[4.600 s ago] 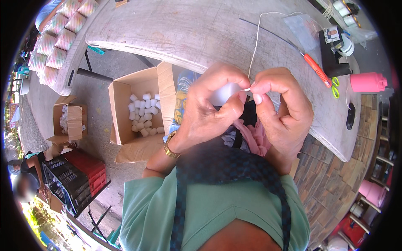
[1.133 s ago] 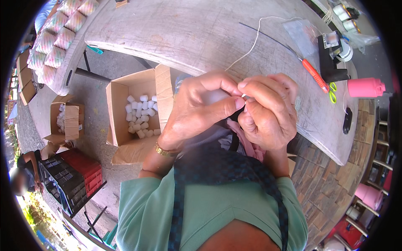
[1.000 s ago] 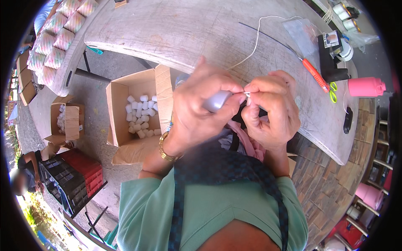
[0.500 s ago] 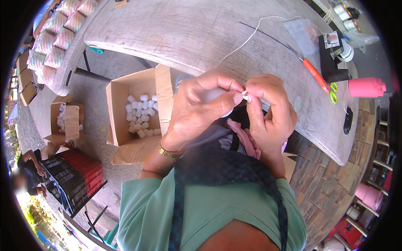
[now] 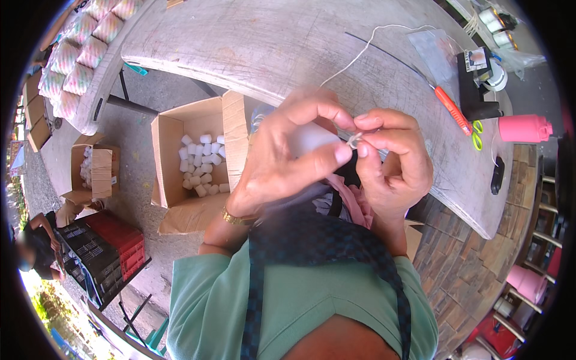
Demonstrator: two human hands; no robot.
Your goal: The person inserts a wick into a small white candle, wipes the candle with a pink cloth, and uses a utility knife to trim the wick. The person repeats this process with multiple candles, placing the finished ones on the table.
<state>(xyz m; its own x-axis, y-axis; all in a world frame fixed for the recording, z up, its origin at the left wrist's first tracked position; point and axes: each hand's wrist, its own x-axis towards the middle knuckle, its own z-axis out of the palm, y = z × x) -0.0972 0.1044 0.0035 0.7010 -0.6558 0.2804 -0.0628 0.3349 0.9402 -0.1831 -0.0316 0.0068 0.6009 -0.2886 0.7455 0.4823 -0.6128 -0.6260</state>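
Observation:
Both hands meet in front of my chest, over the table's near edge. My right hand (image 5: 397, 159) pinches a small looped piece of white cord (image 5: 355, 140) between thumb and fingers. Curved around the same loop, my left hand (image 5: 270, 159) has its thumb tip close to the cord and its index fingertip against the right fingers. Partly hidden behind the left hand is a smooth whitish rounded thing (image 5: 306, 141) whose kind I cannot make out. A white string (image 5: 375, 35) runs over the table toward my hands; whether it joins the loop is hidden.
A cardboard box (image 5: 171, 141) of white cylinders stands lower left, with a smaller box (image 5: 103, 174) beyond. On the grey table (image 5: 270, 48) lie an orange-handled tool (image 5: 451, 108), green-handled scissors (image 5: 477, 135) and a pink tumbler (image 5: 524, 129). A person (image 5: 42, 240) is beside crates (image 5: 102, 252).
My fingers have spread from a tight pinch, and the cord between them now shows as a wider loop. The right hand has shifted slightly right and down.

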